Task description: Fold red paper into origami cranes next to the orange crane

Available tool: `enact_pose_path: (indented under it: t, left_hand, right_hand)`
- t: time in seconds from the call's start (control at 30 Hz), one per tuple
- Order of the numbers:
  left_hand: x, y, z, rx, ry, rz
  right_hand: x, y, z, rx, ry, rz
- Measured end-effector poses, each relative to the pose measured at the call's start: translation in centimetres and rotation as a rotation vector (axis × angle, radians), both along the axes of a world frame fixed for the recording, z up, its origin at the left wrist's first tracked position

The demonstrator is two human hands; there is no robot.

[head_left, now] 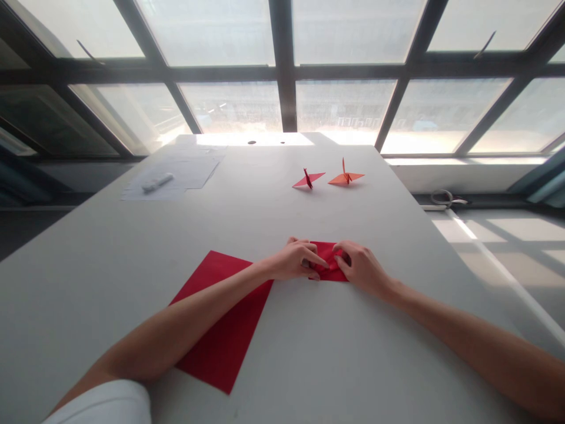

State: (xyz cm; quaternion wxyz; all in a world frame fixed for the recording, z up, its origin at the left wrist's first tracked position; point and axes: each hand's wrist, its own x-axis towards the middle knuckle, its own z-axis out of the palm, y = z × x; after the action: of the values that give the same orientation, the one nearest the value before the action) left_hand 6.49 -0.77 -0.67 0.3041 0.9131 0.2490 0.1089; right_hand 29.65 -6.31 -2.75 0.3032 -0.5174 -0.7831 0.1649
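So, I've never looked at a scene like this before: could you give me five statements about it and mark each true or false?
1. The left hand and right hand are both at the small, folded red paper. True.

2. The large, flat red paper sheet lies beneath the right forearm. False: the left forearm passes over it.

3. A folded red paper bird is on the white table, beyond the hands. True.

4. The folded orange paper bird is left of the red one. False: it is to the right.

5. A whitish, elongated object lies on the white paper sheets. True.
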Motion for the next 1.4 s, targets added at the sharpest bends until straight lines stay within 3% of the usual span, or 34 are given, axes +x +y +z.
enact_pose_path:
  t: [0.4,0.93,1.4]
  left_hand:
    - [-0.2,0.3,-0.4,0.069,0.025,-0.046]
    - [-0.2,0.6,-0.4,0.001,0.012,-0.069]
    - [-0.4,0.6,-0.4,0.04,0.013,-0.085]
  right_hand:
    - [0.0,-0.2,0.4,0.009,-0.057,-0.006]
    - [0.0,-0.1,1.0,-0.053,-0.065,-0.126]
    - [-0.1,-0.1,1.1,-0.041,-0.082,-0.112]
